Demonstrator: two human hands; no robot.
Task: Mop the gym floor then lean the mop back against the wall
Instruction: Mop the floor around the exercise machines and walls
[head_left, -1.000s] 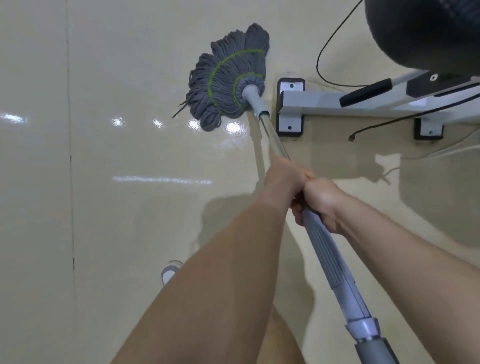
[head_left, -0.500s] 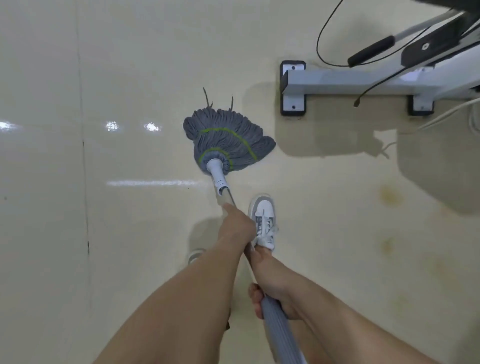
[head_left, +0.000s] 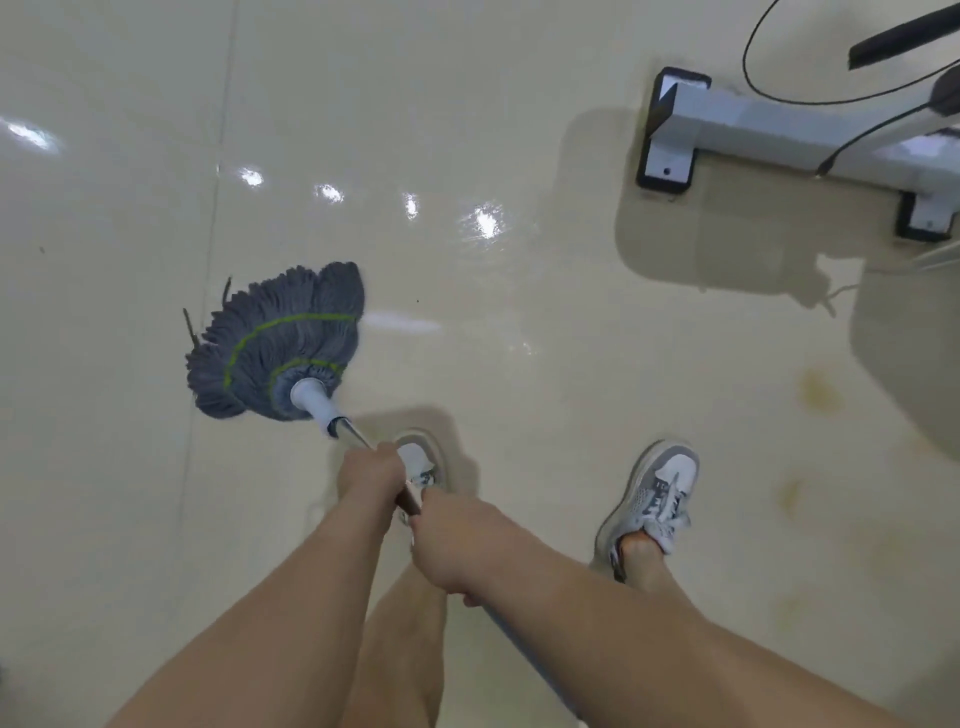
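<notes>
Mop (head_left: 280, 343) lay at the left, grey strands fanned flat on the wet cream floor (head_left: 519, 130), handle slanted back to the hands. Left hand (head_left: 370, 467) clamped around the handle, right hand (head_left: 457, 540) wrapped just behind it, almost touching. Grey sneaker (head_left: 652, 493) further right; white machine base (head_left: 727, 124) upper right, well apart.

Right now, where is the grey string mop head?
In the head view, the grey string mop head lies on the cream floor, left of centre, ahead of the left hand.
</notes>
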